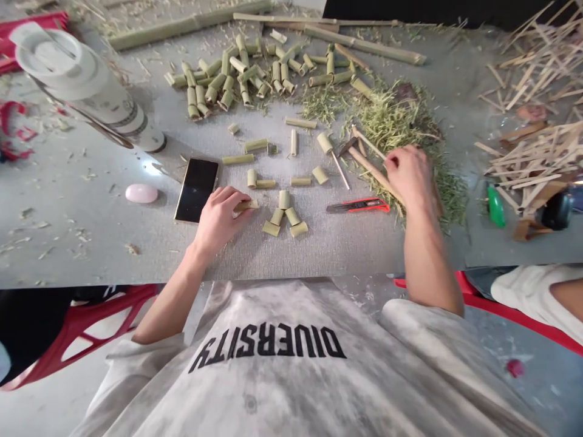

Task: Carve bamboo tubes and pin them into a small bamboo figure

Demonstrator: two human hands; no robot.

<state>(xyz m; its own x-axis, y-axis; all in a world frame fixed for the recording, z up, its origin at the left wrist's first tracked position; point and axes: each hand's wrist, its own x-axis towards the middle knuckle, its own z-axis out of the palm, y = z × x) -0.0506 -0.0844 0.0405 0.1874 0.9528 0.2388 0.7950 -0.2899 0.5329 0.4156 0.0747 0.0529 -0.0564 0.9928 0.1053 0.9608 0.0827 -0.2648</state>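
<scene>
My left hand (219,217) rests on the grey table (91,243) beside a black phone (197,189), its fingers closed on a short green bamboo piece (246,205). Just right of it lie three cut bamboo pieces in a small cluster (285,221). My right hand (412,176) is closed round the wooden handle of a small hammer-like tool (359,155), over a heap of green shavings (401,130). More short bamboo pieces (255,145) lie scattered ahead of both hands.
A red utility knife (359,206) lies between my hands. A pile of bamboo segments (246,76) and long stalks (364,45) fill the back. A white cup (86,91), pink oval object (141,193), green bottle (495,206) and split sticks (537,145) surround the area.
</scene>
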